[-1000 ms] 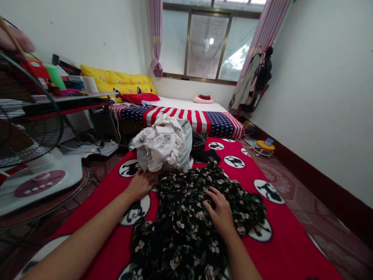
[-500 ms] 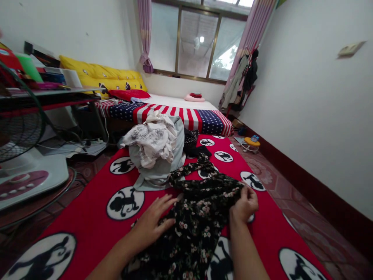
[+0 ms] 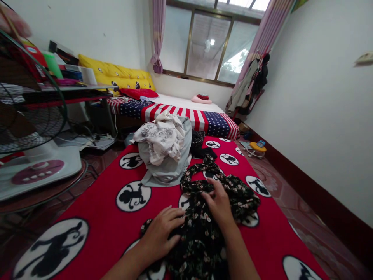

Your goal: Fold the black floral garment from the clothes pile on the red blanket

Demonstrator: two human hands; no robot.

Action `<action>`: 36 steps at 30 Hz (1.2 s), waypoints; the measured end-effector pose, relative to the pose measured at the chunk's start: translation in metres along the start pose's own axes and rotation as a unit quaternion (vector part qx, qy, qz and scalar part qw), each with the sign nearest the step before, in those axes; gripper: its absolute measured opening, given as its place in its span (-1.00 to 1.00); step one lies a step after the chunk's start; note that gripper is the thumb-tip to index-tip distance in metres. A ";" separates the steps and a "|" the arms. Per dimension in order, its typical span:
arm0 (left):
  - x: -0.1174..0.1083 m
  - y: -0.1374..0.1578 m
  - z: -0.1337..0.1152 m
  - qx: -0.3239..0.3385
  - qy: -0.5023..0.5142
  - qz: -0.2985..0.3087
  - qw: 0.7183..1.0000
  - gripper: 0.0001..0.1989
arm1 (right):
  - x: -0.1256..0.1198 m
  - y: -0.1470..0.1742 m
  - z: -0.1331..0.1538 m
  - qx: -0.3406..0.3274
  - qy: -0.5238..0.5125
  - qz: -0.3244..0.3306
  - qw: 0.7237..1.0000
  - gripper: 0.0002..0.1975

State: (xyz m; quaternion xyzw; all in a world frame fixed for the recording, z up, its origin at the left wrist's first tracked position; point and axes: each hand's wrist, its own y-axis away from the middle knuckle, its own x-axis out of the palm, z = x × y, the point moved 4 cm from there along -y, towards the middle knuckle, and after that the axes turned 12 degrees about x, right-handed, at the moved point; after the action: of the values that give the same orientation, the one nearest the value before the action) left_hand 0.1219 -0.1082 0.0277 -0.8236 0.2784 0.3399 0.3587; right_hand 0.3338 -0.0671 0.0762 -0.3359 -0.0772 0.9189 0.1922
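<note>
A: what are the hands up to?

B: left hand is palm-down, fingers loosely curved, thumb well apart from them. It's resting on the black floral-print garment, around 8 or 9 o'clock from the garment's middle. Right hand is at about 1 o'clock on it, fingers bent, with a visible gap between thumb and index. Looks like it's touching the cloth too, but can't tell how firmly.

A: so where's the garment itself?

B: just one of those, bunched up on the red monkey-print blanket, between 5 and 6 o'clock from the centre of the view. Bottom end runs out of frame.

A: ok, count the rest, going by the garment as clock centre

B: one white-and-grey patterned cloth heaped on one light grey cloth, 11 o'clock. One red pillow, also 11, further off. One yellow stool, between 1 and 2. One electric fan, between 9 and 10. Two pinkish-purple curtains: left-hand one between 11 and 12, right-hand one at 1. Two hands, same person.
</note>
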 end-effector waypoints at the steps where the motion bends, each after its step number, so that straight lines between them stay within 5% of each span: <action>1: 0.000 0.000 -0.001 0.000 0.001 -0.001 1.000 -0.47 | 0.015 0.003 0.001 0.004 0.067 0.045 0.997 -0.53; 4: -0.002 0.000 -0.002 -0.002 0.000 -0.007 1.000 -0.48 | 0.043 0.012 0.002 0.016 0.243 0.108 0.964 -0.68; 6: -0.004 0.000 -0.002 -0.004 0.000 -0.012 1.000 -0.49 | 0.044 0.016 0.007 0.009 0.269 0.150 0.951 -0.84; 9: -0.004 0.000 -0.001 -0.008 0.000 -0.013 1.000 -0.52 | 0.019 0.007 0.017 0.017 0.173 0.264 0.949 -0.92; 11: -0.005 0.001 0.000 -0.020 -0.009 -0.018 1.000 -0.52 | -0.014 -0.013 0.022 0.069 0.016 0.287 0.955 -0.84; 13: -0.007 0.003 0.003 -0.043 -0.026 -0.031 0.998 -0.49 | -0.059 -0.043 0.021 0.113 -0.195 0.148 0.963 -0.80; 16: -0.012 0.005 0.008 -0.067 -0.032 -0.071 0.995 -0.45 | -0.115 -0.063 0.009 0.045 -0.373 -0.163 0.913 -0.64; 19: -0.018 0.007 0.013 -0.075 0.004 -0.106 0.992 -0.53 | -0.119 -0.047 -0.004 0.028 -0.358 -0.243 0.901 -0.50; 23: -0.025 0.009 0.022 -0.112 0.042 -0.136 0.984 -0.63 | -0.072 0.006 -0.008 0.099 -0.262 -0.053 0.958 -0.73; 28: -0.029 0.009 0.023 -0.136 0.053 -0.139 0.980 -0.70 | -0.020 0.066 0.010 0.091 -0.131 0.184 0.970 -0.66; 31: -0.030 0.008 0.020 -0.137 0.061 -0.141 0.979 -0.72 | -0.002 0.081 0.021 0.029 0.021 0.241 0.970 -0.36; 36: -0.030 0.007 0.013 -0.122 0.063 -0.118 0.983 -0.80 | 0.017 0.081 0.022 0.006 0.107 0.264 0.958 -0.83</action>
State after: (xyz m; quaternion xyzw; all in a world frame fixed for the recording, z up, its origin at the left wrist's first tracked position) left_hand 0.0942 -0.0961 0.0412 -0.9080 0.1577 0.2738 0.2750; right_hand 0.2833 -0.1352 0.0612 -0.4399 0.0407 0.8958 -0.0486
